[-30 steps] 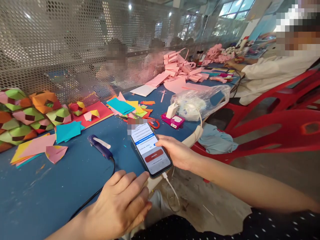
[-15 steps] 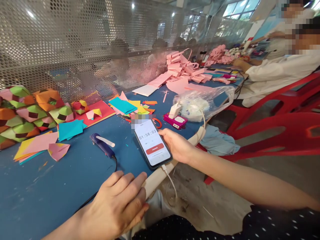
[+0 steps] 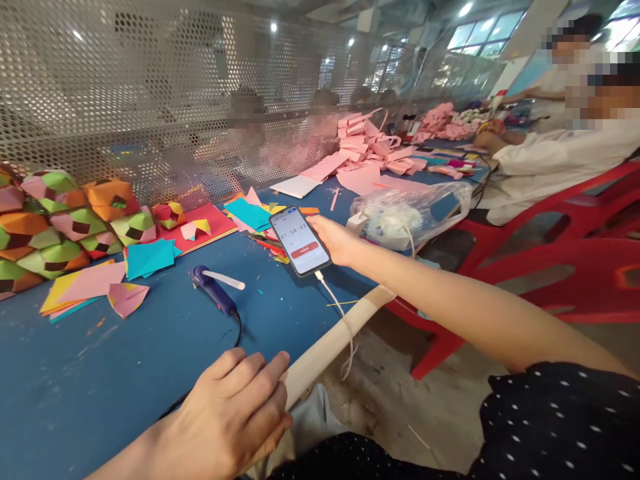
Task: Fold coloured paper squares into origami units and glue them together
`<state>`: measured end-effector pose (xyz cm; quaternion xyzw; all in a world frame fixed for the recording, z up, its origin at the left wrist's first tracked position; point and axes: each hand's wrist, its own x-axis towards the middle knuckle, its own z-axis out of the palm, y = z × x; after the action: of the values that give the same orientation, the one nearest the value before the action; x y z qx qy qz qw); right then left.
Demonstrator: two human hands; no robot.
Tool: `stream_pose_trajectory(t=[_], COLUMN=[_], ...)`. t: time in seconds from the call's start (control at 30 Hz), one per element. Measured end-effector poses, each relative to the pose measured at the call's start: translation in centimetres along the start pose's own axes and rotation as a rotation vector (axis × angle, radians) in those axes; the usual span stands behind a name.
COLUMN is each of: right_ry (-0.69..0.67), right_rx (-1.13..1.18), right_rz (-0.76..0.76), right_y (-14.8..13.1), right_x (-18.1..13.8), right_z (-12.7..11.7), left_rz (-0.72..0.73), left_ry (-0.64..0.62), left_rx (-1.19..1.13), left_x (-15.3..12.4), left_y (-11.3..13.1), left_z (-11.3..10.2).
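My right hand [image 3: 336,240] grips a smartphone [image 3: 299,240] by its right edge, held out over the blue table [image 3: 125,360] above coloured paper scraps. Its screen shows a timer and a red button, and a white cable [image 3: 336,308] hangs from its lower end. My left hand [image 3: 235,413] rests at the table's near edge with fingers loosely curled, holding nothing. A blue glue gun [image 3: 215,293] with a white stick lies on the table between the two hands.
Folded multicoloured paper shapes [image 3: 65,223] pile at the left, with loose coloured sheets [image 3: 150,257] beside them. A clear plastic bag [image 3: 410,210] and pink paper stacks [image 3: 365,143] lie further right. A perforated metal screen [image 3: 150,87] backs the table. Red chairs [image 3: 550,247] and seated people are on the right.
My right hand has carried the phone away from me, further out over the table. The left hand has stayed at the table edge.
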<state>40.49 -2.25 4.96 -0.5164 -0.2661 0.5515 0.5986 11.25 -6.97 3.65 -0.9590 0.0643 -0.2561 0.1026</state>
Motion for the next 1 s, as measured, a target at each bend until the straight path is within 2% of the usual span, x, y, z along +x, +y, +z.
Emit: stream_pose_trajectory(t=[0.07,0.23,0.5,0.73,1.0], right_ry=[0.005,0.115,0.107,0.123,0.214], right_rx=[-0.035,-0.161,-0.360,-0.577,-0.876], right_rz=[-0.008,-0.002,0.088,0.111,0.098], right_y=[-0.7,-1.8,-2.1,-2.4,-2.3], right_x=[1.7,5.4,9.0,10.4,9.8], right_z=[-0.1,-0.4,-1.6,-2.5,-1.6], left_rz=[-0.004,-0.029,-0.042,-0.058,-0.056], left_ry=[-0.006,-0.021,-0.011,0.026,0.068], left_rx=[-0.007,-0.003,0.014,-0.009,0.017], left_x=[-0.5,-1.9,-3.5,-4.3,-4.9], left_y=[-0.1,-0.4,-1.0,-1.1,-0.8], left_z=[-0.1,-0.2,-0.1,-0.1,-0.6])
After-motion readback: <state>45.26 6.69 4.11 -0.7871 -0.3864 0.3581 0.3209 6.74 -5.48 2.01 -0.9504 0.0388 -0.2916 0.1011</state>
